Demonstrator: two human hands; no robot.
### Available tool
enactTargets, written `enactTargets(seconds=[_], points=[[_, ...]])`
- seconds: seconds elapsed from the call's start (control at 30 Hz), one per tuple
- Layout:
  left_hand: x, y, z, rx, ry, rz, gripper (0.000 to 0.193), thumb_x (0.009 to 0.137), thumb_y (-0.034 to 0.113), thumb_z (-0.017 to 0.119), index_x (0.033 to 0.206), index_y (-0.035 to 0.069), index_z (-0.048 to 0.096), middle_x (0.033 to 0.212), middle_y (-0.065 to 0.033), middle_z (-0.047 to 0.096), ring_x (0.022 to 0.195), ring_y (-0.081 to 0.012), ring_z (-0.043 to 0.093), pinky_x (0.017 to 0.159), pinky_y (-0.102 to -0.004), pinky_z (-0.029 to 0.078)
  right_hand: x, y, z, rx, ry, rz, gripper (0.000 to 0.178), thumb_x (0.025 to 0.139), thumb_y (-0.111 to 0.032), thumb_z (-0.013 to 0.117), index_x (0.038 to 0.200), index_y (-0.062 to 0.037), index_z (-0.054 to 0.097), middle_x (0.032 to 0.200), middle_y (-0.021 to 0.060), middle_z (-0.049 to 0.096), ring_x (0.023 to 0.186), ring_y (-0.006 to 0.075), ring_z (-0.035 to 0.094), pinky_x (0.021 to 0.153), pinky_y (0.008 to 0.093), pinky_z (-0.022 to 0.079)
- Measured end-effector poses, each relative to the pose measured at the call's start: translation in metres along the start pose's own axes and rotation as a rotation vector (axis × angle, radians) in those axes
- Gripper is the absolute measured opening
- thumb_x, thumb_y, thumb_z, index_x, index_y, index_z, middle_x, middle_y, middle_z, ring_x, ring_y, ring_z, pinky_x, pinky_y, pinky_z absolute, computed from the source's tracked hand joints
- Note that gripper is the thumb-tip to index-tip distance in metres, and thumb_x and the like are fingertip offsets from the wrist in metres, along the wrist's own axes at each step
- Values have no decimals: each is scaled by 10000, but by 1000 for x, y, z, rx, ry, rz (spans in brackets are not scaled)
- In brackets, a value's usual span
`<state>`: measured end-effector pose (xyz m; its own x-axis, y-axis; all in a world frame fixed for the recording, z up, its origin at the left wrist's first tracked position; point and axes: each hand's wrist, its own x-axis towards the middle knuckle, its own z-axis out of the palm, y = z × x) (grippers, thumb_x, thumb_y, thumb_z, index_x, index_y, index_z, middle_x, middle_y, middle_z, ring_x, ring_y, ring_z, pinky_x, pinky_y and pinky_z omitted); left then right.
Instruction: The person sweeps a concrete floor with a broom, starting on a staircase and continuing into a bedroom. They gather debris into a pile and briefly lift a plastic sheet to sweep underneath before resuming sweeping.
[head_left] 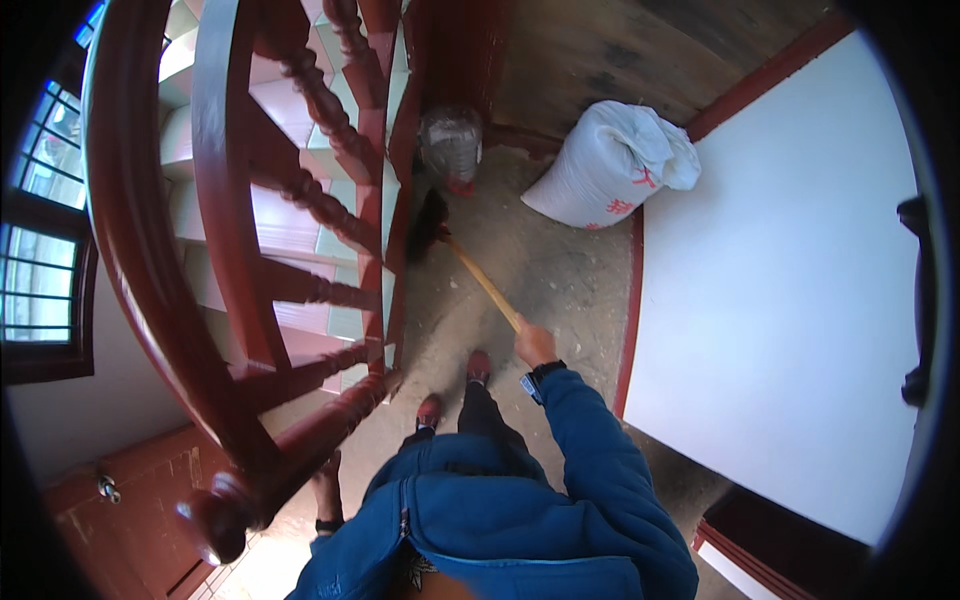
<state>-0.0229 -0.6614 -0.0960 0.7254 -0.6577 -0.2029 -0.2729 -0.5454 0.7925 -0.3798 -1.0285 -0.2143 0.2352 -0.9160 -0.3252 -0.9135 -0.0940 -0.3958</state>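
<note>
My right hand (535,345) is closed around the upper end of a broom's pale wooden handle (482,280). The handle slants away to the left, down to the dark bristles of the broom head (428,222), which rest on the floor against the foot of the staircase side. My left hand (328,482) hangs low at my left, beside the thick dark-red newel post (300,445) of the stair railing. The railing partly covers it, and its fingers cannot be made out.
Left of me rise tiled stairs (285,215) with a red wooden handrail (120,170). Past the broom stand a clear plastic jug (452,145) and a full white woven sack (590,165), near a wooden wall (620,60). A white wall (770,290) bounds the right side; the concrete floor (565,280) looks dusty.
</note>
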Motion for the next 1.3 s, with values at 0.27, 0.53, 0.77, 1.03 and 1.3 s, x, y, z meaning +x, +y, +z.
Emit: enactTargets(seconds=[0.27,0.53,0.77,1.03,1.3], points=[[3,18,18,-227,327,35,679,691,-8,785,1286,-51,463,1242,-193,536,1067,-246,559,961,-386,462,153,-5,-9,219,-148,96,309,839,-239,517,1102,-119,625,1031,197,643,976,404,594,832,493,474],[0,21,13,-185,266,-24,559,756,60,758,1248,-47,515,1209,-190,568,1070,-261,568,955,-380,448,34,130,-23,361,-235,240,416,754,-197,543,1156,-106,598,933,234,636,904,438,589,751,508,466],[0,-17,7,-199,173,-12,466,801,120,735,1212,-14,559,1197,-160,593,1074,-259,567,970,-378,425,-257,202,-48,254,-283,567,246,916,-271,481,874,-48,575,601,126,558,487,253,580,408,393,408],[7,-21,-43,78,-369,128,415,872,275,673,1216,62,581,1200,-94,613,1082,-240,555,1000,-345,382,-455,145,-46,251,-239,911,174,879,-178,510,959,-66,617,601,116,580,447,218,576,385,369,424],[14,-7,-45,-47,-418,67,384,854,264,694,1159,51,598,1127,-80,626,1044,-222,556,978,-326,394,-421,90,23,228,20,403,352,854,-200,544,1191,-101,564,1002,235,625,936,434,578,761,487,484]])
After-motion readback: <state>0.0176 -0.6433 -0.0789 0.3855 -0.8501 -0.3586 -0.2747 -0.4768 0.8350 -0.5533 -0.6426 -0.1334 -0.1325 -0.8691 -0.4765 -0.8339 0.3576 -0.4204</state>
